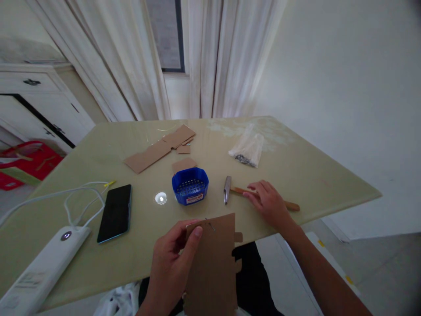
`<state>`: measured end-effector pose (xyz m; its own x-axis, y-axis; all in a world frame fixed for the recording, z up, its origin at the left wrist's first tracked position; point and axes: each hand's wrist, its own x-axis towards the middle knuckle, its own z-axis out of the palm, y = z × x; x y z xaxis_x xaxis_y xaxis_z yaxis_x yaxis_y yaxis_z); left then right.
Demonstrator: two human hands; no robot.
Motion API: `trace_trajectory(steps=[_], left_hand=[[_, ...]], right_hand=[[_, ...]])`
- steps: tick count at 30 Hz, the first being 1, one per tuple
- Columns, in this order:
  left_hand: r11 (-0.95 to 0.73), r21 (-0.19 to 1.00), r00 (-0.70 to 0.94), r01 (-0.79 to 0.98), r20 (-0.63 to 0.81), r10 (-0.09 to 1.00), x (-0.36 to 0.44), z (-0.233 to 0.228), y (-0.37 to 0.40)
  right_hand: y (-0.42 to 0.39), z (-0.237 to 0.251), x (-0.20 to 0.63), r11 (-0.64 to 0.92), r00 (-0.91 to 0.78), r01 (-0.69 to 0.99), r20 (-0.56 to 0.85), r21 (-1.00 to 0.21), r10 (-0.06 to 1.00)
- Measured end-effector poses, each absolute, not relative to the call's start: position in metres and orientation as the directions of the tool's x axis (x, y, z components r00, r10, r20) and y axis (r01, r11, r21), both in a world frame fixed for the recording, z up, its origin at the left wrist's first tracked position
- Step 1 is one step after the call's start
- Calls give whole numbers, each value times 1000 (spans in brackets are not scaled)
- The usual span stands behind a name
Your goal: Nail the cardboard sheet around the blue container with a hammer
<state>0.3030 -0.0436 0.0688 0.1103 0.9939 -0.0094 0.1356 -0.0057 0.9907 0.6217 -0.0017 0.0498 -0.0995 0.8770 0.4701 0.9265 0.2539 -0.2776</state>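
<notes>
In front of me, a piece of brown cardboard (212, 263) with tabs along its right edge is pinched by my left hand (174, 254), thumb on the near face. Near its top edge, thin dark nails (211, 225) show, too small to make out fully. My right hand (268, 204) is closed loosely round the wooden handle of a hammer (227, 189), which lies on the table with its metal head to the left. Just beyond the cardboard stands a blue plastic basket (190, 186) with a perforated bottom and a label.
Loose cardboard strips (161, 149) lie at the back of the table (210, 153). To their right is a clear bag (248, 147) with small dark metal pieces. A phone (115, 213), a white power strip (46, 267) and white cables (80, 188) occupy the left side.
</notes>
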Motion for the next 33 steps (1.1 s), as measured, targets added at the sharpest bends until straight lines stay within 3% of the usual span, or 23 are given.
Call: trace_trajectory(steps=[3,6,14,21,26,29,33], left_hand=[[-19,986,63,165,9,998,307,67,-42],[-85,970,9,226,86,996,312,70,-44],[-154,936,-13,315,166,986,315,76,-44],[-109,934,-2,340,117,993,310,78,-35],[-26,946,-122,323,69,990,294,90,-8],[-10,989,-66,150,20,998,280,100,20],[-75,986,15,151,73,997,275,109,69]], right_hand=[[-24,81,582,379,-65,799,559,-467,827],[-41,100,541,540,-213,733,614,-414,760],[-32,93,495,633,-395,726,592,-267,702],[-35,99,499,679,-382,689,669,-253,638],[-48,118,511,731,-312,628,773,-269,553],[-39,128,518,683,-200,629,772,-371,603],[19,125,517,515,15,521,610,-681,792]])
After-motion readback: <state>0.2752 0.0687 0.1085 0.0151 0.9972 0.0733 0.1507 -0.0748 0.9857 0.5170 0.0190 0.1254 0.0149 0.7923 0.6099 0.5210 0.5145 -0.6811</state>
